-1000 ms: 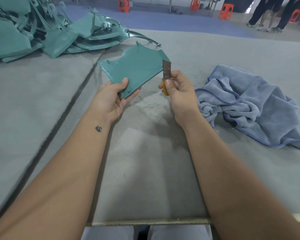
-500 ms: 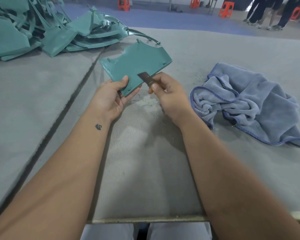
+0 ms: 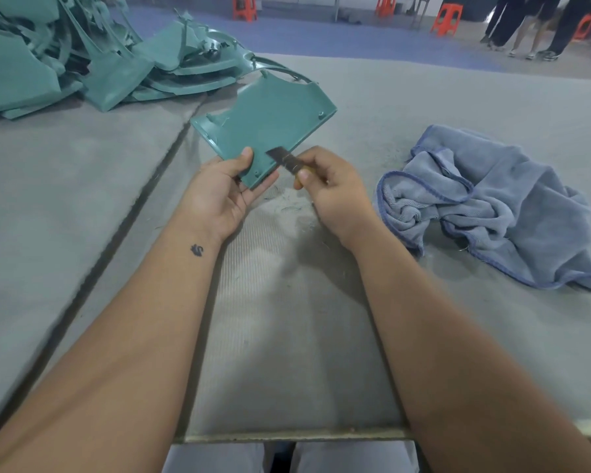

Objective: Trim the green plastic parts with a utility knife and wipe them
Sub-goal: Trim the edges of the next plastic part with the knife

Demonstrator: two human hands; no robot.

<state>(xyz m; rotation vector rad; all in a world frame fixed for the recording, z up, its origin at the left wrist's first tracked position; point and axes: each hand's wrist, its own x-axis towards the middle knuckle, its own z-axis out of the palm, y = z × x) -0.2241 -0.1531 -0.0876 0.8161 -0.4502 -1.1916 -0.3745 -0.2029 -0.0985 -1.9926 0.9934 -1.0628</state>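
- The green plastic part, a flat glossy panel with a raised rim and small moulded tabs, sits just above the centre of the frame, tilted up off the table; its long axis runs from lower left to upper right.
- The left hand pinches the panel's near corner, thumb on top and fingers curled beneath.
- The right hand is clamped round the utility knife; the dull metal blade points up and left, lying against the panel's lower right edge, just right of the left thumb.
- The untrimmed run of that edge leads away from the blade toward the upper right, so I judge the next stroke should travel that way, away from the holding thumb, which is close enough to be at risk.
- Pale shavings lie on the grey ribbed mat below both hands.
- A crumpled blue terry cloth, soft and folded, rests at right, nearer the knife hand.
- A pile of similar green parts fills the upper left.
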